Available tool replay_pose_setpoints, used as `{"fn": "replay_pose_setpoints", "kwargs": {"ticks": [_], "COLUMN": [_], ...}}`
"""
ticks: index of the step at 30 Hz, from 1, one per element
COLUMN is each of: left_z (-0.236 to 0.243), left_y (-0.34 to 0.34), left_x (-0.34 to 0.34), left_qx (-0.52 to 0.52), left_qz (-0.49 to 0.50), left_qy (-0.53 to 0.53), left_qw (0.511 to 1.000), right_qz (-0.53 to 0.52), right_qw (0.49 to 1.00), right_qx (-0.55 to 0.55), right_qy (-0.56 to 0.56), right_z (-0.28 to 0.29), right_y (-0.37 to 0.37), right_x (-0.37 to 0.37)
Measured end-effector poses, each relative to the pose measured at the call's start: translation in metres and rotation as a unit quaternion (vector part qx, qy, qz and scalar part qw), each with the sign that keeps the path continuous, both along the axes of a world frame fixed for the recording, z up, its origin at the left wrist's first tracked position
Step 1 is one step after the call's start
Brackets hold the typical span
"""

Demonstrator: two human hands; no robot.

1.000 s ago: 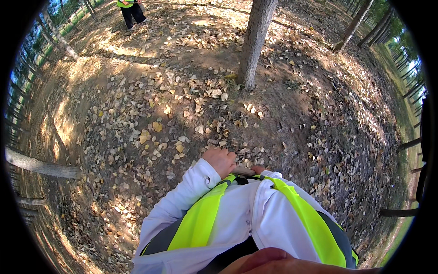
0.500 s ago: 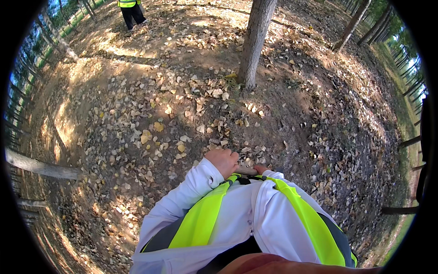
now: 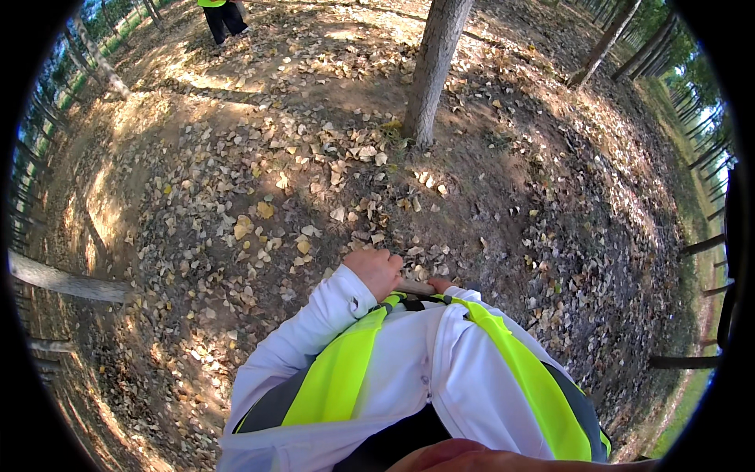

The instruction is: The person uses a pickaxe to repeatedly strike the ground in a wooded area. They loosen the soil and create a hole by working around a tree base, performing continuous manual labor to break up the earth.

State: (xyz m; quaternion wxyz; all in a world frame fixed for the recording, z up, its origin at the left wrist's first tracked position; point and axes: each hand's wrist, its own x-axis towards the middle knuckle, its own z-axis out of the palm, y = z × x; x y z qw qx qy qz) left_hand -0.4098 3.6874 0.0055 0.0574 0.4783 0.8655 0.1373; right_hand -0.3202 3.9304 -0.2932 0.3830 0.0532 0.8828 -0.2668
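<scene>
My left hand (image 3: 374,271) is closed around a wooden stick (image 3: 417,287) close in front of my waist. My right hand (image 3: 440,285) is at the stick's other side, its fingers mostly hidden behind my white sleeve and vest, and it appears wrapped round the wood. Only a short, pale stretch of the stick shows between the two hands. The rest is hidden, so I cannot tell its length or whether it is a tool's handle. Dry leaves (image 3: 244,228) cover the brown soil beyond my hands.
A tree trunk (image 3: 436,75) rises straight ahead. Other trunks stand at the left (image 3: 71,282) and far right (image 3: 605,43). At the far left, a person in dark trousers (image 3: 225,22) and a yellow-green top stands on the leaf litter.
The ground, trunks and far person have shifted slightly up and left in view. Both hands keep the same hold on the stick.
</scene>
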Motion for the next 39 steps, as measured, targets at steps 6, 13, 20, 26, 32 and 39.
{"fn": "replay_pose_setpoints", "kwargs": {"ticks": [6,13,20,26,32,39], "left_z": [-0.002,0.003,0.017,0.017,0.020,0.029], "left_y": [-0.002,-0.002,0.007,0.028,0.038,0.049], "left_x": [-0.001,0.003,0.004,0.005,0.001,-0.011], "left_qx": [-0.016,-0.014,-0.030,-0.024,-0.076,-0.161], "left_qz": [0.017,0.041,0.047,0.021,0.016,-0.019], "left_qy": [0.010,-0.008,-0.002,0.009,0.025,-0.006], "left_qw": [1.000,0.999,0.998,0.999,0.997,0.987], "right_qz": [0.068,0.053,0.024,0.044,0.010,0.004], "right_qw": [0.997,0.998,1.000,0.999,0.997,1.000], "right_qx": [-0.012,-0.036,0.004,-0.005,-0.011,-0.011], "right_qy": [0.034,0.020,-0.011,0.020,0.070,0.005], "right_z": [-0.007,-0.040,-0.007,0.009,0.061,0.068], "right_y": [-0.001,0.012,0.006,0.007,-0.001,0.006], "right_x": [-0.009,-0.008,-0.011,-0.006,-0.001,-0.010]}}
